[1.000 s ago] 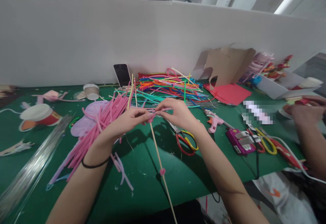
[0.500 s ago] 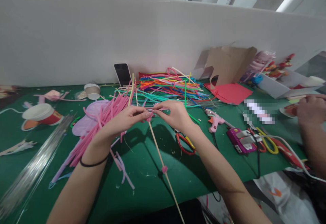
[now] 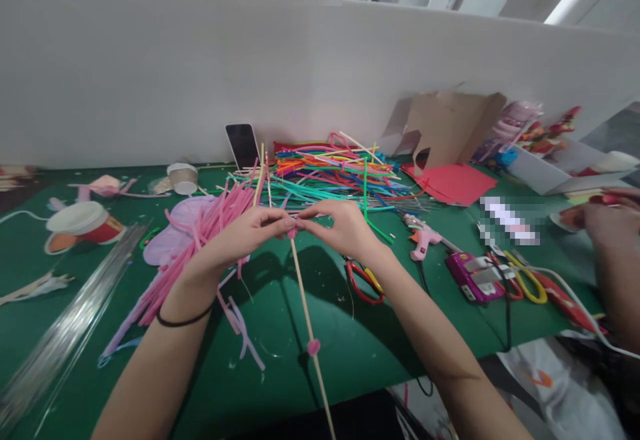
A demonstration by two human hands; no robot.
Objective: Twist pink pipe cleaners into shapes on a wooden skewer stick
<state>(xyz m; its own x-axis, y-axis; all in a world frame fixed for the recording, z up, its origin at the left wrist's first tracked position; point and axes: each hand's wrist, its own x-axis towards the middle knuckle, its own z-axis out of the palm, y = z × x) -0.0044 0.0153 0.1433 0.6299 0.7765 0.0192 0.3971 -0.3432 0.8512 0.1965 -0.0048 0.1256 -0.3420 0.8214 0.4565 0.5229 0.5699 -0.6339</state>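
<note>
A thin wooden stick (image 3: 303,287) slants from my fingertips down toward the table's front edge. Around its far end sits a small pink piece (image 3: 293,233), and a second pink knob (image 3: 313,347) is fixed lower on the shaft. My left hand (image 3: 263,227) pinches the pink piece from the left, thumb and fingers together. From the other side, my right hand (image 3: 333,225) has its fingertips closed on the same piece. My fingers partly hide it. Beside my left forearm lies a bundle of pink pipe cleaners (image 3: 220,217).
Multicoloured pipe cleaners (image 3: 335,170) are heaped at the back, near a phone (image 3: 243,145). Rightward lie scissors (image 3: 365,282), a pink glue gun (image 3: 424,240) and a purple power strip (image 3: 473,277). Thin wires (image 3: 75,320) and a paper cup (image 3: 83,223) are left. Another person's hand (image 3: 610,227) works at far right.
The stick's lower end has swung left, and its lower pink knob has moved left and slightly nearer. My fingertips have drawn closer together around the pink piece.
</note>
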